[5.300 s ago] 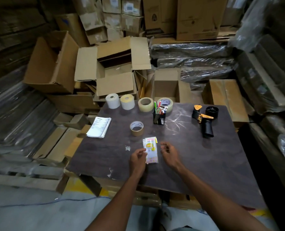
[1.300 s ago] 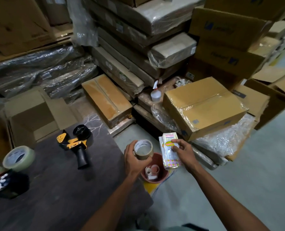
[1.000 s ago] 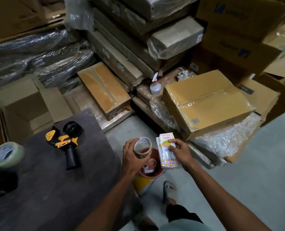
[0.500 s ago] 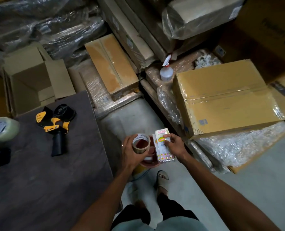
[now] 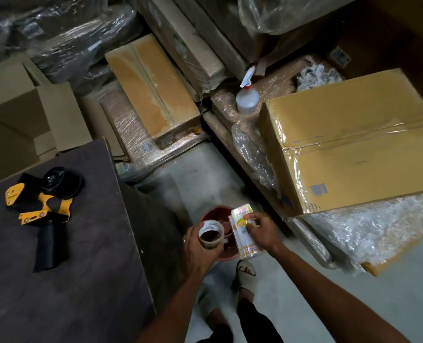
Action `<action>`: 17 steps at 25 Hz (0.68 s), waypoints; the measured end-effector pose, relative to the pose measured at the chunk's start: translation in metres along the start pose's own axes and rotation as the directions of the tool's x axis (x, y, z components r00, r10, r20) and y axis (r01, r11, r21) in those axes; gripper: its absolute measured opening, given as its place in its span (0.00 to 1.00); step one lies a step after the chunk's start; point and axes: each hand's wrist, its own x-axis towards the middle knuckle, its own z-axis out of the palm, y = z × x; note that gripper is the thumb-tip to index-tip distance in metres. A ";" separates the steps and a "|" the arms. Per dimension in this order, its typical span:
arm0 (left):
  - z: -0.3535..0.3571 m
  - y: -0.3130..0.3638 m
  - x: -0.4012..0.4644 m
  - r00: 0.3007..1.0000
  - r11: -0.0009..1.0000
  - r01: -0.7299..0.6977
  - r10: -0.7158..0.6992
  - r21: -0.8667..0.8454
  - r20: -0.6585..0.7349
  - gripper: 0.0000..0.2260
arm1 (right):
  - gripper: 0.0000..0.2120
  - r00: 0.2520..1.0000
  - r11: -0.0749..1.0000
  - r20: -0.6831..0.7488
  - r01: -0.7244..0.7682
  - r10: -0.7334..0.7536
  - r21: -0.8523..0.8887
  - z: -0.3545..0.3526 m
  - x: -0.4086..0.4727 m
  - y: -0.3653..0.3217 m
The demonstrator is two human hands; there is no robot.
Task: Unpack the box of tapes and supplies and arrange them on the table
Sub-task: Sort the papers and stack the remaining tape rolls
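My left hand (image 5: 197, 251) grips a roll of brown tape (image 5: 211, 234) over a reddish-brown bowl (image 5: 213, 212) that stands on the floor to the right of the dark table (image 5: 69, 280). My right hand (image 5: 263, 230) holds a white and yellow plastic packet (image 5: 242, 237) at the bowl's right rim. Inside the bowl a small pale roll shows, mostly hidden by the tape. A black and yellow tape dispenser (image 5: 42, 206) lies on the table's left part.
An open cardboard box (image 5: 14, 125) stands behind the table. A large taped carton (image 5: 349, 142) lies to the right on wrapped packs, with a white spray bottle (image 5: 247, 97) behind it. My sandalled foot (image 5: 246, 273) is on the concrete floor below the bowl.
The view has swung from the table to the floor on its right. Both hands, carrying the tape roll and the packet, have come down to the bowl's rim.
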 end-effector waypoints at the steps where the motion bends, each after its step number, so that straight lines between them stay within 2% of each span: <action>1: 0.009 -0.009 0.005 0.999 0.999 0.037 -0.037 -0.005 0.001 0.33 | 0.13 1.000 1.000 0.001 0.003 -0.003 -0.012 0.007 0.010 0.012; 3: 0.028 -0.029 0.014 0.995 0.995 0.101 -0.101 -0.001 0.020 0.33 | 0.13 1.000 0.999 0.019 -0.012 0.012 -0.037 0.018 0.027 0.036; 6: 0.059 -0.060 0.026 0.991 0.992 0.124 -0.125 0.028 0.053 0.34 | 0.11 0.999 0.998 0.029 -0.025 0.026 -0.049 0.033 0.052 0.071; 13: 0.116 -0.120 0.054 0.973 0.972 0.223 -0.226 0.075 0.041 0.32 | 0.11 0.995 0.993 0.059 -0.076 0.081 -0.087 0.067 0.101 0.125; 17: 0.141 -0.156 0.067 0.971 0.968 0.234 -0.237 0.093 0.025 0.31 | 0.12 0.994 0.990 0.074 -0.076 0.085 -0.116 0.089 0.123 0.151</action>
